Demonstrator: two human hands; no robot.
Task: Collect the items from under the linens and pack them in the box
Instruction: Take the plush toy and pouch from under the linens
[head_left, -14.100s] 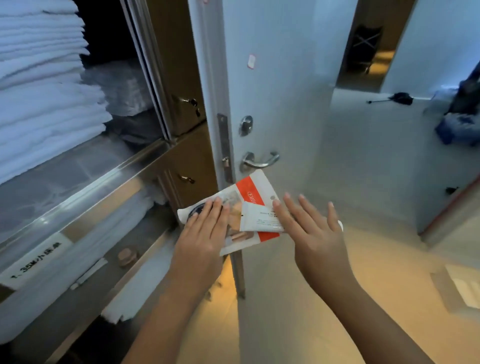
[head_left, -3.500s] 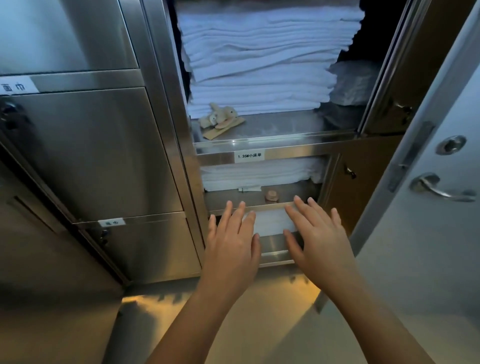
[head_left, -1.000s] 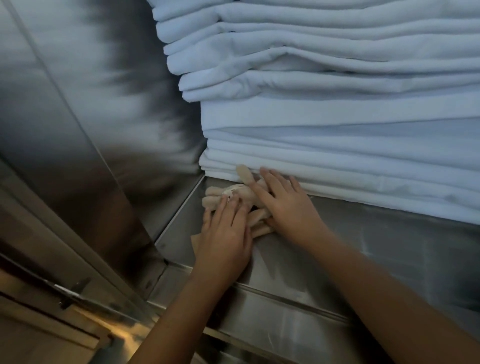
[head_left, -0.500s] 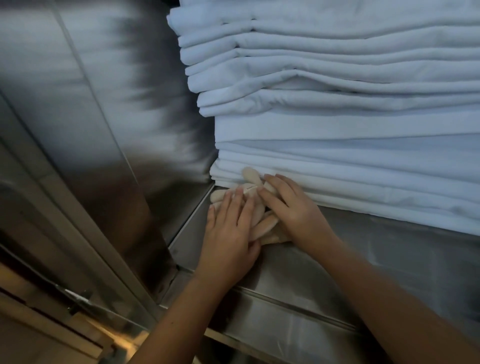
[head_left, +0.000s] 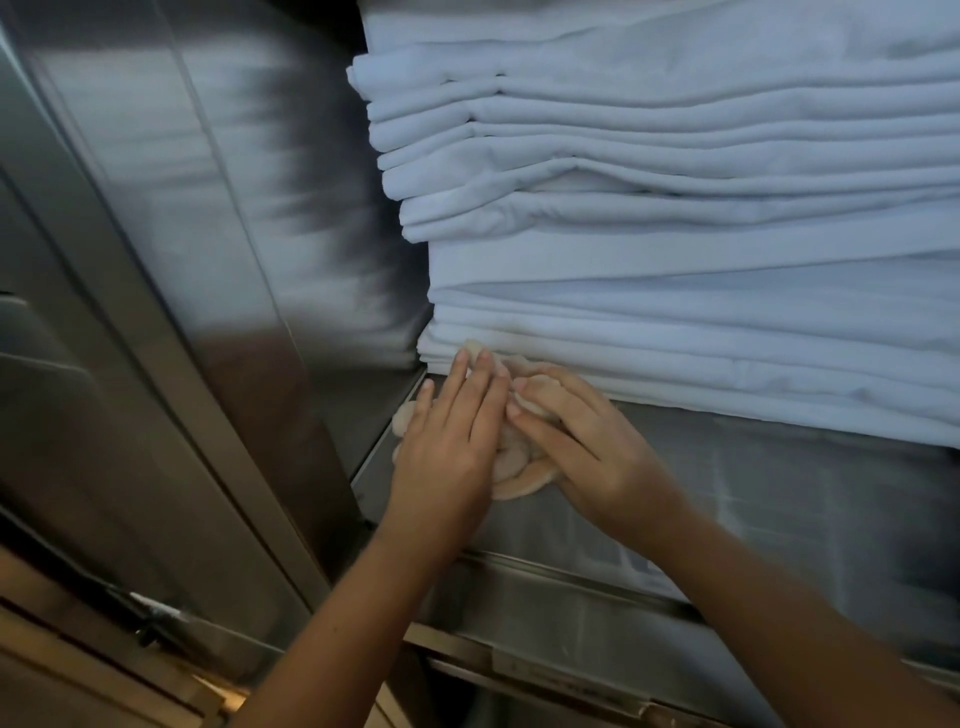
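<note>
A small beige plush toy (head_left: 515, 470) lies on the steel shelf (head_left: 789, 499), at the foot of a tall stack of folded white linens (head_left: 675, 234). Its top end touches the lowest sheets. My left hand (head_left: 447, 441) lies flat on the toy's left side with straight fingers that reach the linen edge. My right hand (head_left: 582, 447) has its fingers curled round the toy's right part. Most of the toy is hidden under both hands. No box is in view.
The cabinet's steel side wall (head_left: 234, 208) rises close on the left of the shelf. The shelf's raised front lip (head_left: 571, 587) runs below my wrists. Bare steel shelf stretches to the right under the linens.
Both hands have slid further over the toy toward the linens. My right hand's fingers have curled round it. The view has come closer.
</note>
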